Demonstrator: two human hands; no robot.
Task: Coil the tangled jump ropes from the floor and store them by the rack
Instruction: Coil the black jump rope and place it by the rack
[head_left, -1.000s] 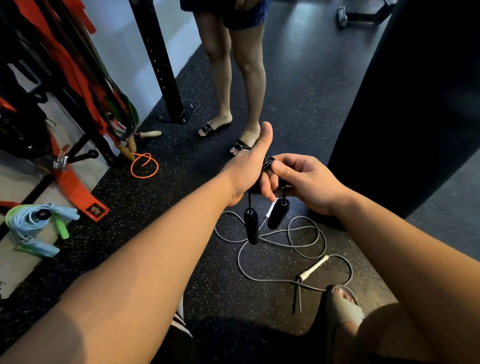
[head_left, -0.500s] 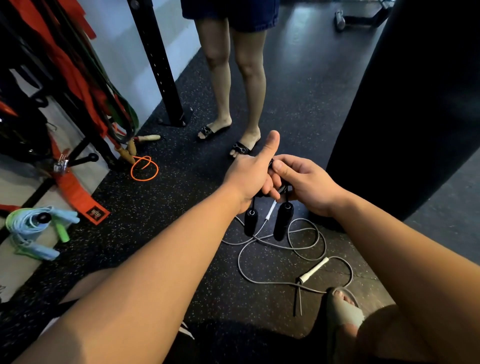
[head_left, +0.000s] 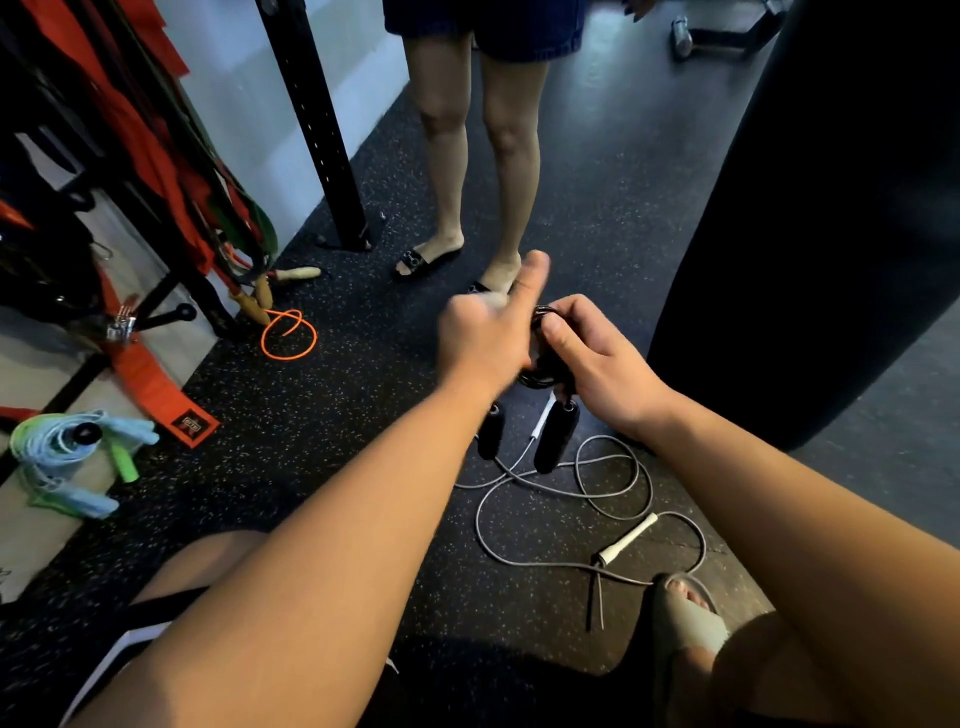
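Speckled rubber floor (head_left: 322, 415), rack (head_left: 208, 299) off to my left. Black jump rope (head_left: 540, 376) sits bundled between my hands, handles dangling: left hand (head_left: 483, 338) curled round the coil, thumb up, right hand (head_left: 597, 364) pinching the loops. Looks like the last wrap; next, cinch it, park it by the rack, then coil the grey rope (head_left: 613, 493) near my foot.

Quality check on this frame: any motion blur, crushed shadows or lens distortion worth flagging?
Head view: the left hand is smeared by motion; the right hand and the grey jump rope on the floor are sharp. Head view, right side: the punching bag is near-black, no detail. Head view, edges: the wide lens tilts the rack post.
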